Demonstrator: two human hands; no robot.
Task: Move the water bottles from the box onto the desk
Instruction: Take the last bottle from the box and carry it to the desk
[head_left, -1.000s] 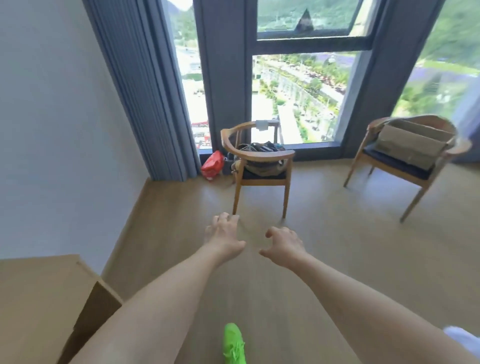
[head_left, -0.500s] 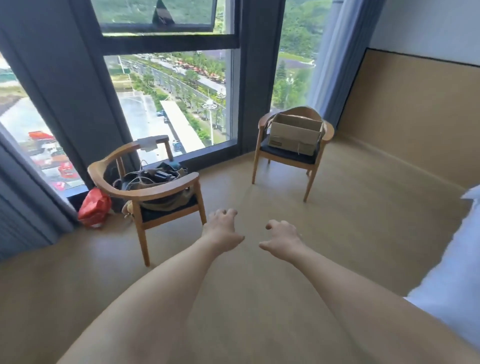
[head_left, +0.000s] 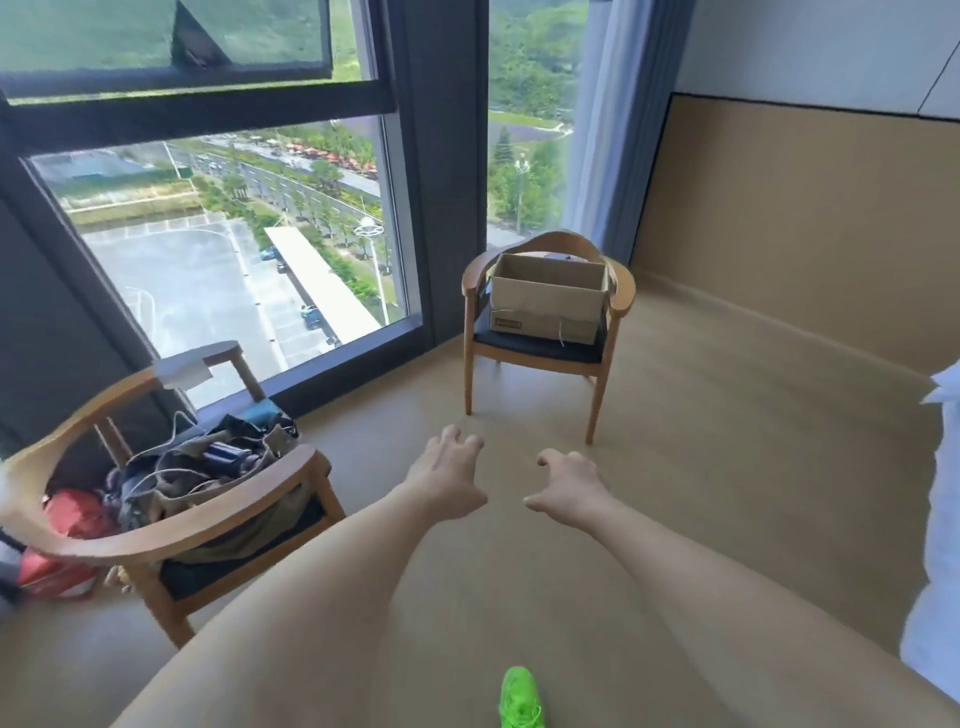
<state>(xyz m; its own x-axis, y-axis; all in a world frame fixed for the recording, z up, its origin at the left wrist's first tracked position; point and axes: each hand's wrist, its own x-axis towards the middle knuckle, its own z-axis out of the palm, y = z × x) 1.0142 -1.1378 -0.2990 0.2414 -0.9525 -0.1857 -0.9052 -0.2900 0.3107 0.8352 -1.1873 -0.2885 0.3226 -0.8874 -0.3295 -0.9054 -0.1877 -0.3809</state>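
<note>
An open cardboard box sits on the dark seat of a wooden armchair by the window, ahead and slightly right. Its inside is hidden from here, so no water bottles show. No desk is in view. My left hand and my right hand are stretched out in front of me over the floor, well short of the chair. Both hold nothing, with fingers loosely curled and apart.
A second wooden armchair at the near left holds a bag with cables and clutter. A red bag lies behind it. Tall windows stand ahead, a tan wall panel at the right. My green shoe shows below.
The view has swung right and moved forward. The chair with the box is now nearer and more central; the cluttered chair has slid to the left. My hands stay empty.
</note>
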